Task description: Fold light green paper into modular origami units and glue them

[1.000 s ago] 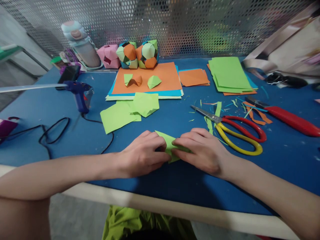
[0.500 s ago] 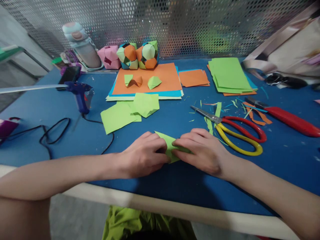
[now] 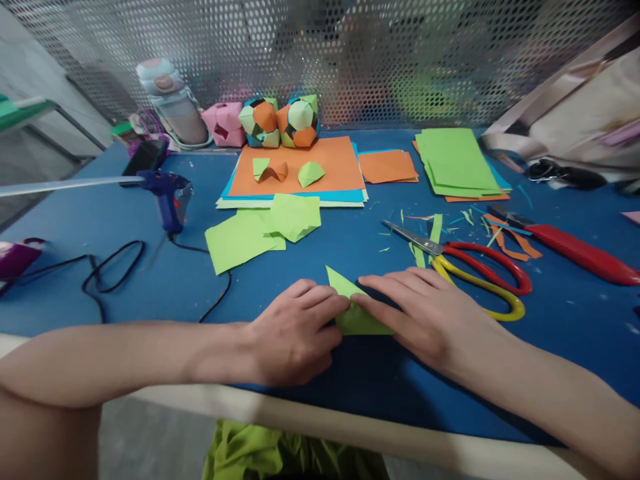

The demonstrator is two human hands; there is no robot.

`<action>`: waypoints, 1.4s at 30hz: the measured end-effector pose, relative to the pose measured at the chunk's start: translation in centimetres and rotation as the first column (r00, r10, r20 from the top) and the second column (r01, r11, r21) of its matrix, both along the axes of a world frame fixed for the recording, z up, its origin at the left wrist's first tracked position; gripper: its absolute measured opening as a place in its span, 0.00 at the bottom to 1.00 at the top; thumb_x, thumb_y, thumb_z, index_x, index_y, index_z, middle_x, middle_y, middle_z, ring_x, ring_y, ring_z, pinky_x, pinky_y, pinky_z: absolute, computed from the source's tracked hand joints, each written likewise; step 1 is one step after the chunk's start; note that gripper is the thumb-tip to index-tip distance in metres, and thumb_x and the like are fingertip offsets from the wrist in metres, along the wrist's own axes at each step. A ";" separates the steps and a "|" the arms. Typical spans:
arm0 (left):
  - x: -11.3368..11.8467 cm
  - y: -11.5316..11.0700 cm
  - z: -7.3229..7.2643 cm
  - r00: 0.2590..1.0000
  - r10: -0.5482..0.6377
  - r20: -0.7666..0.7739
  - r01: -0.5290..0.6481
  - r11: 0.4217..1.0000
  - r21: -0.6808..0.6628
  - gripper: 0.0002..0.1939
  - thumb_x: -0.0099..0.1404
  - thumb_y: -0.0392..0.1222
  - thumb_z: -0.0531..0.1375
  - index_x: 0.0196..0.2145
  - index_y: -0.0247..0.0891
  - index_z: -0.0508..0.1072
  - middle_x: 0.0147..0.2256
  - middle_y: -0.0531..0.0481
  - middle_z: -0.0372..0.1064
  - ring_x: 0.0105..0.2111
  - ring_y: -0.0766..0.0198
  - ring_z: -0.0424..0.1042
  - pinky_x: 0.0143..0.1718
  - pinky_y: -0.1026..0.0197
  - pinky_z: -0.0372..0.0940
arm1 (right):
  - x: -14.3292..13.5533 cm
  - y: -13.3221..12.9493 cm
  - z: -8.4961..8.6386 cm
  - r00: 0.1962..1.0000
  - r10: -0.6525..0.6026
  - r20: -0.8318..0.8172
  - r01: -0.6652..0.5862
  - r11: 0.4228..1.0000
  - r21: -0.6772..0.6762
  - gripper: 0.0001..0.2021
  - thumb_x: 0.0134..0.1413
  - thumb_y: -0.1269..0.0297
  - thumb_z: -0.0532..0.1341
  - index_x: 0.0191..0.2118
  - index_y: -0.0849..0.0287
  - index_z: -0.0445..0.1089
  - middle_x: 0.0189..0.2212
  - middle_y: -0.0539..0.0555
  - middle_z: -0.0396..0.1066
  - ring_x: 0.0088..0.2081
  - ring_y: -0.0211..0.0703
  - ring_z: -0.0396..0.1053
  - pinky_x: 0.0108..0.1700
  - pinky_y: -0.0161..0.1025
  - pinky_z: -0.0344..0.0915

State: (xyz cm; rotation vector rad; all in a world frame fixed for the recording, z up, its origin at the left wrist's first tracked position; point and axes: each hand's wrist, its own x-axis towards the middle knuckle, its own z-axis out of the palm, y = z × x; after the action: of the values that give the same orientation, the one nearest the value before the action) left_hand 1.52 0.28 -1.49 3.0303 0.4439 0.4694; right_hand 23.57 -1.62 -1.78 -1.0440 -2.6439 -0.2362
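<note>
A light green sheet of paper (image 3: 367, 322), folded into a triangle, lies on the blue table near its front edge. My left hand (image 3: 300, 327) pinches the paper's left side with curled fingers. Over its right side rests my right hand (image 3: 425, 303), fingers stretched out and the thumb along the folded edge; part of the sheet is hidden beneath it. Beyond my hands are several loose green paper pieces (image 3: 240, 240). Scissors (image 3: 450, 257) with red and yellow handles lie just past my right hand.
A blue glue gun (image 3: 167, 200) and its black cord are on the left. Folded paper balls (image 3: 260, 120), an orange sheet stack (image 3: 340, 157) and a green stack (image 3: 455, 160) sit behind. Red-handled pliers (image 3: 580, 250) and paper scraps lie right; a bottle (image 3: 175, 110) stands at the back.
My right hand has slid outward and its fingers have straightened over the paper. The sheet now shows a clearer triangle with a flat lower edge. My left hand keeps its pinch.
</note>
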 end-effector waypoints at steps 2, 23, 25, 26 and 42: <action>0.0 -0.2 -0.1 1.000 0.002 0.007 -0.002 1.000 0.016 0.09 0.57 0.33 0.53 0.29 0.34 0.73 0.42 0.37 0.68 0.42 0.52 0.65 0.39 0.52 0.59 | 0.6 -0.3 0.4 0.997 0.015 0.078 -0.017 1.000 0.026 0.15 0.56 0.74 0.50 0.45 0.62 0.69 0.43 0.60 0.72 0.40 0.50 0.69 0.41 0.47 0.61; 0.1 0.7 0.3 0.996 0.008 -0.088 -0.025 0.982 -0.189 0.07 0.57 0.38 0.56 0.31 0.37 0.73 0.50 0.36 0.62 0.53 0.48 0.61 0.54 0.41 0.53 | -1.7 -1.4 -0.8 0.997 -0.078 0.002 0.077 0.986 -0.148 0.17 0.52 0.81 0.45 0.40 0.64 0.68 0.38 0.61 0.71 0.39 0.49 0.69 0.36 0.45 0.70; 0.2 0.7 0.5 0.993 0.020 -0.116 -0.042 0.980 -0.193 0.07 0.57 0.38 0.55 0.30 0.37 0.73 0.52 0.35 0.61 0.53 0.47 0.61 0.53 0.39 0.52 | -0.8 -2.4 -0.9 0.992 -0.110 0.055 0.117 0.982 -0.150 0.17 0.53 0.81 0.45 0.36 0.63 0.69 0.37 0.61 0.71 0.38 0.49 0.69 0.35 0.44 0.70; 0.2 0.6 0.6 0.992 0.027 -0.124 -0.051 0.980 -0.193 0.07 0.57 0.37 0.55 0.30 0.37 0.73 0.52 0.34 0.61 0.53 0.47 0.61 0.53 0.38 0.52 | -0.2 -3.0 -0.8 0.991 -0.120 0.065 0.128 0.984 -0.127 0.17 0.54 0.80 0.45 0.36 0.63 0.70 0.36 0.61 0.71 0.38 0.49 0.69 0.35 0.44 0.70; 0.4 -0.8 0.2 0.996 -0.092 0.018 0.090 0.992 0.087 0.10 0.59 0.33 0.52 0.26 0.32 0.72 0.40 0.39 0.70 0.47 0.54 0.66 0.59 0.44 0.49 | 0.8 -4.2 3.8 0.956 -0.170 -0.240 0.137 0.979 -0.150 0.15 0.59 0.72 0.50 0.51 0.62 0.64 0.47 0.59 0.70 0.49 0.43 0.67 0.51 0.38 0.66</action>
State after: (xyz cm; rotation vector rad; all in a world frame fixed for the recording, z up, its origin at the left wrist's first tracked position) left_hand 1.97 -0.50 -1.34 3.1077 0.2896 0.5282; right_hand 24.39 -5.78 1.98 -1.2356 -2.3792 0.0400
